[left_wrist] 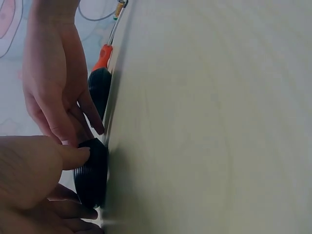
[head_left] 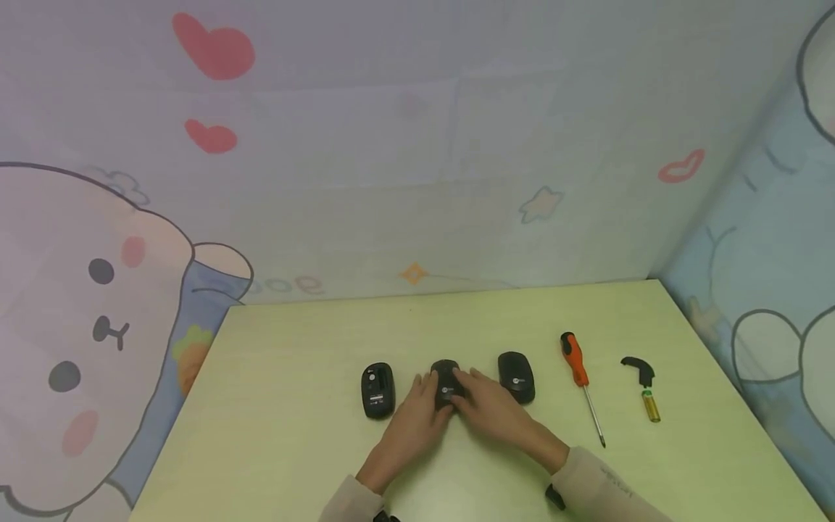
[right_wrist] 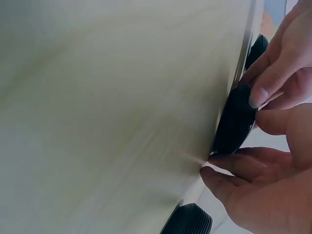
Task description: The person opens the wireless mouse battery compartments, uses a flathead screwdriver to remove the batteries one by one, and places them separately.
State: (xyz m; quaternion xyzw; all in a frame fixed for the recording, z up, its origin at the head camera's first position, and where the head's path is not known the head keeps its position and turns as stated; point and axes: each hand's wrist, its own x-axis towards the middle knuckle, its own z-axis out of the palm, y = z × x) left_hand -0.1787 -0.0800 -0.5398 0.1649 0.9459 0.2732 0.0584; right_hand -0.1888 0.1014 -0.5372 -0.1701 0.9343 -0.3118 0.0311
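A black computer mouse (head_left: 446, 375) lies top side up on the table, between both hands. My left hand (head_left: 412, 426) holds it from the left, and the left wrist view shows the left thumb on the ridged near end of the mouse (left_wrist: 91, 178). From the other side my right hand (head_left: 493, 409) grips the same mouse, its thumb and fingers on the body (right_wrist: 236, 119) in the right wrist view. To the left lies a second mouse (head_left: 378, 391), turned underside up with its label showing. A third mouse (head_left: 517, 377) sits top side up just beyond the right hand.
Right of the mice lies a screwdriver (head_left: 575, 361) with an orange and black handle. Farther right is a small hammer-shaped tool (head_left: 646, 377) with a black head and yellowish handle. The pale table (head_left: 293, 377) meets a printed cloth backdrop (head_left: 365, 145) at its back edge.
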